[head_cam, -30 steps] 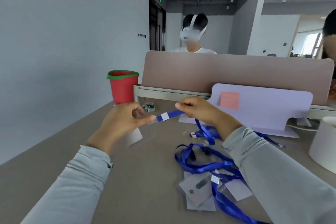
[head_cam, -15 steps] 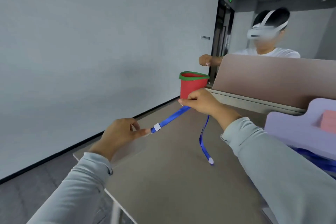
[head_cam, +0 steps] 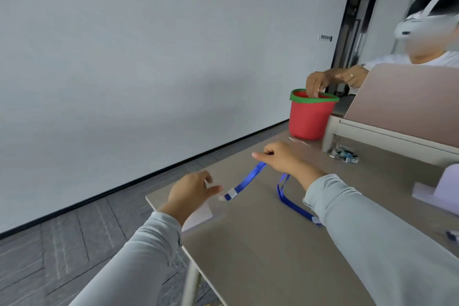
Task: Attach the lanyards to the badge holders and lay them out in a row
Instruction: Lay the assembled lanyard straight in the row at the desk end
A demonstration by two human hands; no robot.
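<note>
A blue lanyard (head_cam: 246, 180) is held taut between two hands over the corner of the table (head_cam: 260, 256).
A clear badge holder (head_cam: 200, 215) is pinched by the curled fingers of the left hand (head_cam: 190, 192) and hangs beneath the palm, with the lanyard's white-banded end just beside the thumb tip. The strap is gripped higher up by the closed right hand (head_cam: 282, 158), and its slack loop lies on the table.

Head-worn view, close, down onto table (head_cam: 248, 268)
</note>
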